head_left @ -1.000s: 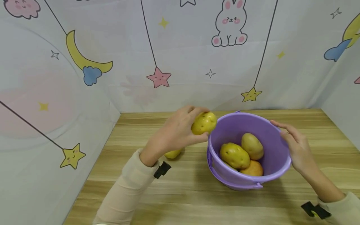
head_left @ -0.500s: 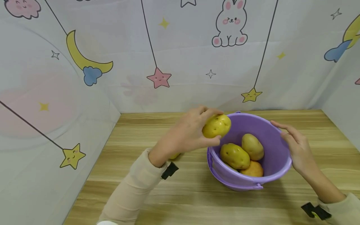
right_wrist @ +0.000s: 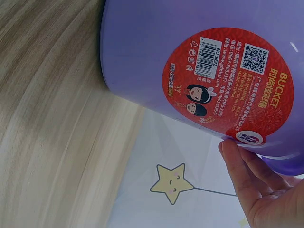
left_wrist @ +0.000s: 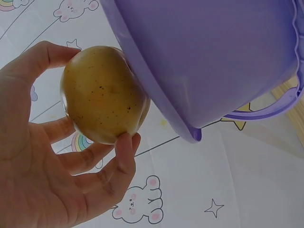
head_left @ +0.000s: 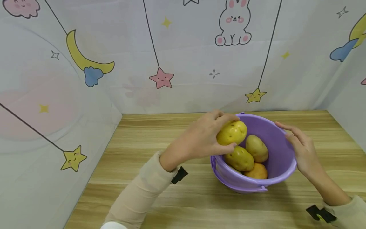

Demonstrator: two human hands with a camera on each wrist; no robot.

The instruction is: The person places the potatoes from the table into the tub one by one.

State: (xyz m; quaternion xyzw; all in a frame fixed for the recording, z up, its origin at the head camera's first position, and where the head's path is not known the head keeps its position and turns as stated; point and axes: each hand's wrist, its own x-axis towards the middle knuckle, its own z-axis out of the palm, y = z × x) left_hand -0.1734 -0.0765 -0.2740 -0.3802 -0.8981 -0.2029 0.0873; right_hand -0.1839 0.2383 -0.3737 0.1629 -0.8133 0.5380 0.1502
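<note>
In the head view my left hand (head_left: 201, 136) holds a yellow potato (head_left: 233, 132) between fingers and thumb, over the left rim of a purple bucket (head_left: 275, 146). The left wrist view shows the potato (left_wrist: 102, 95) right at the rim, with the fingertips curled about it. Inside the bucket lie a speckled yellow potato (head_left: 240, 159), a paler potato (head_left: 256, 148) and an orange round fruit (head_left: 257, 171). My right hand (head_left: 304, 151) grips the bucket's right rim, its fingers along the outside wall. A red label (right_wrist: 228, 85) shows on that wall in the right wrist view.
The bucket stands on a wood-grain table (head_left: 148, 136). Its purple handle (head_left: 228, 184) hangs down at the front left. A white cloth (head_left: 194, 57) printed with stars, a moon and a rabbit rises behind the table and along both sides.
My left hand has carried the potato rightward from beside the bucket to over its opening. The forearm now hides the yellow thing on the table. My right hand and the bucket have stayed put.
</note>
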